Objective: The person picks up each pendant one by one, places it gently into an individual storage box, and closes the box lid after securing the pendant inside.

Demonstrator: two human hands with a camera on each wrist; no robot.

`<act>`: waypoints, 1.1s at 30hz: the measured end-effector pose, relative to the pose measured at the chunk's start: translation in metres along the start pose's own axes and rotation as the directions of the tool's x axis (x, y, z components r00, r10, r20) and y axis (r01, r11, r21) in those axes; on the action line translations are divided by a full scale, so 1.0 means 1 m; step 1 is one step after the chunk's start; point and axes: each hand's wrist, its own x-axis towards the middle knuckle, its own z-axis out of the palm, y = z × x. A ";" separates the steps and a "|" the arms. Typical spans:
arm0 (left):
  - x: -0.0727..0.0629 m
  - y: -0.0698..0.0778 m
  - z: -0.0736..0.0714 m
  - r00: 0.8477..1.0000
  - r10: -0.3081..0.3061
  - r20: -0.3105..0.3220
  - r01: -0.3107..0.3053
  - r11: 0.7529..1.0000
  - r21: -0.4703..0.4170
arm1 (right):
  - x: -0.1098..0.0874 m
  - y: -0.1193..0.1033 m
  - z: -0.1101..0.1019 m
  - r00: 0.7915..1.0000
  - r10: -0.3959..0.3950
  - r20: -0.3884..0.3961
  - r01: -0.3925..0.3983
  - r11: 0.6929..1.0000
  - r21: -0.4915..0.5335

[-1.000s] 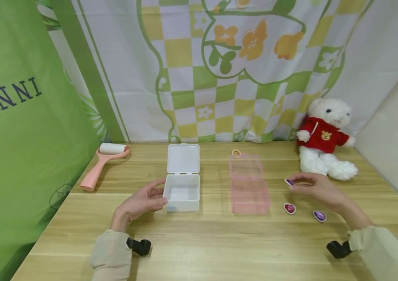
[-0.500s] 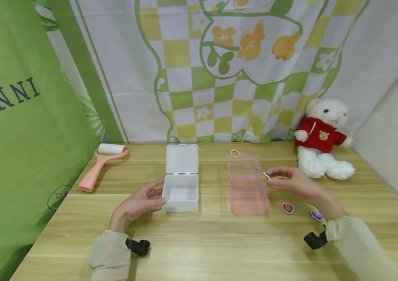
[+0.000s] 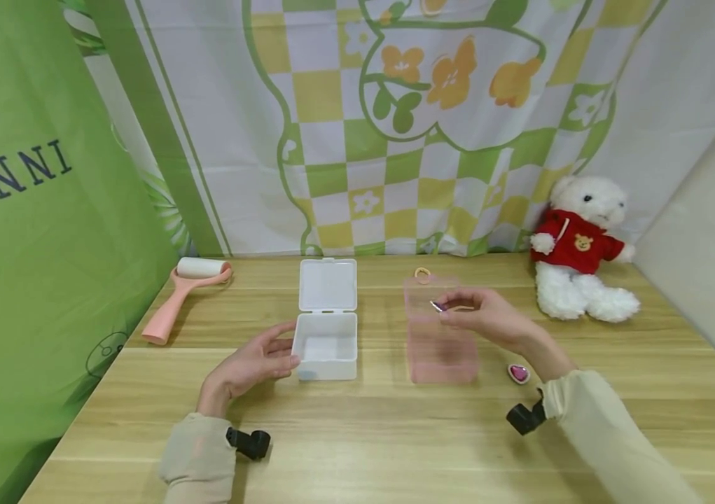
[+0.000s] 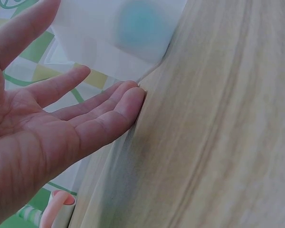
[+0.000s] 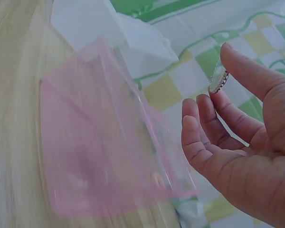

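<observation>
The right hand [image 3: 486,318] pinches a purple gem [image 3: 438,306] with a silvery beaded rim between thumb and fingertip. It hovers over the open see-through pink box [image 3: 442,367], near the hinge. In the right wrist view the gem [image 5: 219,78] is seen nearly edge-on, its other fingers loosely bent. The left hand [image 3: 256,360] rests at the left side of the open white box [image 3: 328,369], fingers fairly straight and thumb by its front corner. The white box looks empty inside. A pink-red heart-shaped gem [image 3: 518,374] lies on the table right of the pink box.
A pink lint roller [image 3: 181,297] lies at the back left. A small tan ring [image 3: 422,274] is at the pink box's far edge. A white teddy bear [image 3: 584,245] in a red hoodie sits at the back right. Patterned cloth hangs behind the table.
The right hand has moved left with the purple gem, from beside the teddy bear to above the pink box. Its arm now covers the other purple gem. The left hand stays put.
</observation>
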 end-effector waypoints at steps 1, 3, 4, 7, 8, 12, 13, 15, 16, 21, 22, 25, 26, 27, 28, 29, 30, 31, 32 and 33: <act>0.000 0.000 0.000 1.000 0.001 0.000 -0.001 1.000 -0.001 | 0.003 -0.001 0.002 1.000 -0.003 0.009 0.003 1.000 0.005; 0.000 0.001 0.001 1.000 0.001 0.002 -0.001 1.000 -0.001 | 0.008 -0.004 0.008 1.000 -0.007 0.022 0.006 1.000 0.013; 0.000 0.001 0.001 1.000 0.000 0.002 0.000 1.000 0.000 | 0.010 -0.004 0.011 1.000 -0.008 0.027 0.008 1.000 0.016; 0.001 0.002 0.001 1.000 0.004 0.004 -0.004 1.000 0.001 | 0.018 -0.007 0.021 0.999 -0.024 0.047 0.023 0.999 0.028; 0.001 0.001 0.001 1.000 0.003 0.003 -0.003 1.000 0.002 | 0.020 -0.008 0.025 0.998 -0.030 0.053 0.028 0.999 0.035; 0.000 0.000 0.001 1.000 -0.001 0.002 0.001 1.000 0.004 | 0.029 -0.011 0.038 0.996 -0.056 0.076 0.053 0.998 0.044; 0.000 0.000 0.001 1.000 -0.001 0.003 0.001 1.000 0.005 | 0.031 -0.012 0.042 0.995 -0.059 0.081 0.056 0.998 0.043; 0.000 0.000 0.000 1.000 -0.005 0.000 0.005 1.000 0.006 | 0.036 -0.015 0.048 0.993 -0.072 0.092 0.070 0.997 0.022; 0.000 0.000 0.000 1.000 -0.008 -0.003 0.008 1.000 0.007 | 0.038 -0.016 0.051 0.992 -0.073 0.098 0.073 0.997 0.012; 0.000 0.000 -0.001 1.000 -0.012 -0.007 0.012 1.000 0.013 | 0.049 -0.022 0.065 0.988 -0.078 0.136 0.081 0.996 -0.021; -0.001 0.000 -0.001 1.000 -0.013 -0.007 0.013 1.000 0.013 | 0.051 -0.023 0.067 0.986 -0.078 0.144 0.082 0.996 -0.022; -0.001 0.000 -0.001 1.000 -0.009 -0.005 0.009 1.000 0.010 | 0.057 -0.026 0.074 0.983 -0.073 0.170 0.081 0.996 -0.038; -0.001 0.000 -0.001 1.000 -0.009 -0.005 0.009 1.000 0.008 | 0.059 -0.027 0.077 0.982 -0.066 0.175 0.075 0.996 -0.043; -0.001 0.000 -0.001 1.000 -0.007 -0.004 0.007 1.000 0.006 | 0.061 -0.028 0.079 0.982 -0.056 0.182 0.066 0.997 -0.045; -0.001 0.000 -0.001 1.000 -0.008 -0.004 0.008 1.000 0.004 | 0.063 -0.029 0.081 0.981 -0.049 0.187 0.059 0.997 -0.048; 0.000 0.000 -0.001 1.000 -0.006 -0.003 0.006 1.000 0.002 | 0.065 -0.030 0.083 0.981 -0.041 0.192 0.053 0.997 -0.056; 0.000 0.000 -0.001 1.000 -0.006 -0.004 0.006 1.000 0.001 | 0.067 -0.031 0.086 0.980 -0.031 0.197 0.043 0.998 -0.054; 0.000 0.000 0.000 1.000 -0.007 -0.005 0.007 1.000 0.002 | 0.069 -0.031 0.088 0.979 -0.027 0.202 0.039 0.998 -0.054; 0.001 -0.001 0.000 1.000 -0.008 -0.006 0.008 1.000 0.002 | 0.072 -0.032 0.090 0.978 -0.023 0.205 0.034 0.998 -0.052; 0.001 -0.001 0.000 1.000 -0.008 -0.006 0.008 1.000 0.003 | 0.074 -0.033 0.092 0.978 -0.021 0.208 0.032 0.998 -0.051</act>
